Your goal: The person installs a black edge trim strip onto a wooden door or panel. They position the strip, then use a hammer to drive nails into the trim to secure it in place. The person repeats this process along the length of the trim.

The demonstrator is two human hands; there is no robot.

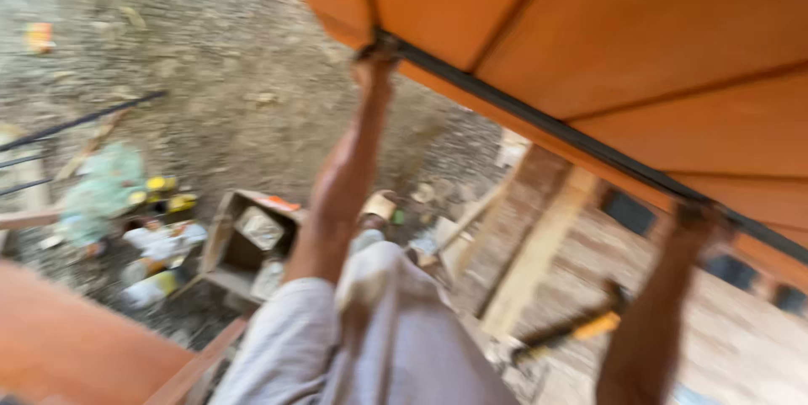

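HANDS: left hand (376, 53) at 11 o'clock, fingers curled on the dark edge strip (539, 125) of the orange panel (640, 43); right hand (699, 218) at 4 o'clock, grip blurred, cannot tell | PROGRESS: panel held overhead, seemingly not yet fixed; hammer (572, 329) lies untouched at 5 o'clock

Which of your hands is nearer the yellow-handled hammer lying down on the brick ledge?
Right. The right hand grips the dark edge of the orange panel above the yellow-handled hammer. The left hand grips the same edge much farther off, up and to the left.
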